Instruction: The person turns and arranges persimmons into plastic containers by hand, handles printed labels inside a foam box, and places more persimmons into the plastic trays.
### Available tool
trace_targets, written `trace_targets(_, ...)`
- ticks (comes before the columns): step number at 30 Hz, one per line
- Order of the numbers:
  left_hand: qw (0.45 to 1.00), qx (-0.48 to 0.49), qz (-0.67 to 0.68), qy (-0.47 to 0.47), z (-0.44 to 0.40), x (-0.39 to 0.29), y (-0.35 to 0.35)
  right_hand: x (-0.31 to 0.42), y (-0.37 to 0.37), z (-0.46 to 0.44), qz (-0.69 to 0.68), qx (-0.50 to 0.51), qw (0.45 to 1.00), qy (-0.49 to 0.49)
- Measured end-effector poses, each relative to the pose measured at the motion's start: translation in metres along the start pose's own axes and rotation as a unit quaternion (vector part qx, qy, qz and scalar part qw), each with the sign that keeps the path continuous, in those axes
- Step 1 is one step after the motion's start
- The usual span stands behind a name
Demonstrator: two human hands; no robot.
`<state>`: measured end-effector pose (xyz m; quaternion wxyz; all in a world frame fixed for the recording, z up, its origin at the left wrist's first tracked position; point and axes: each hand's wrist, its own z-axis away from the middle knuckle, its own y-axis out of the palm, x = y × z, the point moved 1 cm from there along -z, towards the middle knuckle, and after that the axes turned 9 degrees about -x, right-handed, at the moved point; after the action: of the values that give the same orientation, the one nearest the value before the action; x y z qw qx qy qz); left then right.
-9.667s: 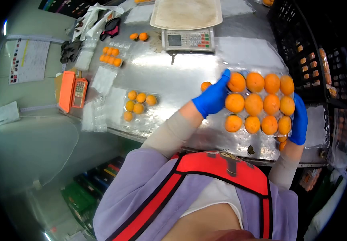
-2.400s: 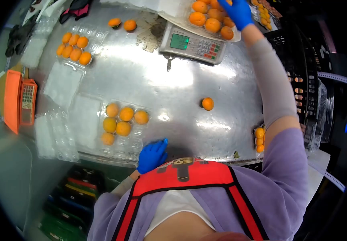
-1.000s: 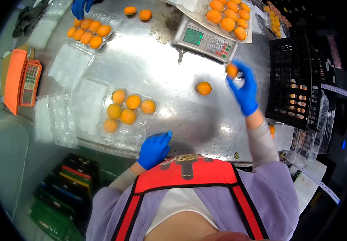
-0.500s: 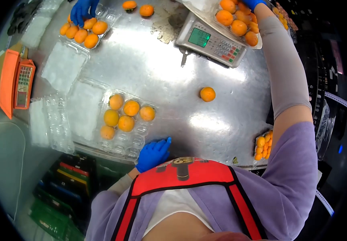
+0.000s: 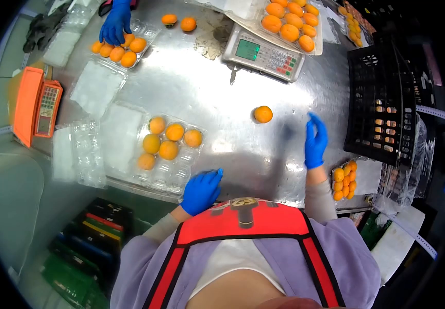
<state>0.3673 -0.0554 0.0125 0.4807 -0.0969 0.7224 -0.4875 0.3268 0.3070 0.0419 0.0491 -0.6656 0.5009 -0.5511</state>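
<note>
My left hand (image 5: 202,191), in a blue glove, rests at the table's near edge with its fingers stretched out, holding nothing. Beside it lies a clear plastic tray (image 5: 178,172) with several orange persimmons (image 5: 168,150) in its cups; other cups on its near side are bare. To the right, my gloved right hand (image 5: 315,140) hovers over the metal table, fingers extended and nothing in them. A single persimmon (image 5: 263,114) sits on the table ahead and left of that hand. Farther off, a filled tray of persimmons (image 5: 293,20) rests on a digital scale (image 5: 266,54).
A co-worker's blue-gloved hand (image 5: 115,23) touches fruit in another tray at top left. Stacked clear trays (image 5: 88,154) and an orange scale (image 5: 39,105) stand left. On the right are a black crate (image 5: 379,103) and a small filled pack (image 5: 344,180).
My right hand has left the filled tray at the scale and come back toward me over the table, empty. My left hand has barely moved. The view has shifted slightly.
</note>
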Motion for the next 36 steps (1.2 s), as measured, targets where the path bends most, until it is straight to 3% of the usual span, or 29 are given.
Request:
trace_targets(1,1.0,-0.005,0.008,0.005,-0.001,0.0,0.0,0.002,0.0,0.026,0.004,0.026,0.999,0.044)
trace_targets(5,1.0,-0.018,-0.009,0.017,0.002,-0.001,0.001,0.025,0.015,0.068,-0.003,0.092,0.996,-0.011)
trace_targets(7,1.0,-0.008,-0.007,0.003,0.003,-0.002,0.003,0.034,0.032,0.063,0.017,0.099,0.991,-0.085)
trace_targets(12,0.999,-0.007,-0.042,0.007,0.004,-0.001,0.008,0.04,0.083,0.037,0.065,0.048,0.991,-0.102)
trace_targets(17,0.999,-0.016,-0.045,0.004,0.003,0.0,0.013,0.031,0.087,0.028,0.021,0.113,0.993,-0.015)
trace_targets(20,0.996,-0.067,-0.053,0.024,0.002,-0.005,0.011,0.027,0.057,0.041,-0.139,0.088,0.985,0.047)
trace_targets(23,0.996,-0.059,-0.061,0.028,0.005,0.0,0.017,0.007,0.012,0.068,-0.15,0.052,0.984,0.078)
trace_targets(26,0.993,-0.05,-0.101,-0.03,0.0,-0.02,0.022,-0.008,-0.056,0.09,-0.15,0.01,0.976,0.156)
trace_targets(28,0.996,-0.065,-0.067,0.004,-0.007,-0.039,0.034,-0.038,-0.094,0.107,-0.163,-0.046,0.971,0.17)
trace_targets(29,0.995,-0.088,-0.035,0.019,-0.01,-0.049,0.039,-0.055,-0.114,0.116,-0.15,-0.078,0.97,0.172)
trace_targets(30,0.998,-0.053,-0.02,0.0,-0.017,-0.063,0.046,-0.07,-0.135,0.125,-0.11,-0.108,0.975,0.157)
trace_targets(34,0.996,-0.008,0.033,0.079,-0.044,-0.127,0.076,-0.123,-0.214,0.152,-0.086,-0.29,0.947,0.109)
trace_targets(36,0.994,0.021,0.06,0.084,-0.058,-0.152,0.093,-0.134,-0.257,0.173,0.01,-0.294,0.933,0.205)
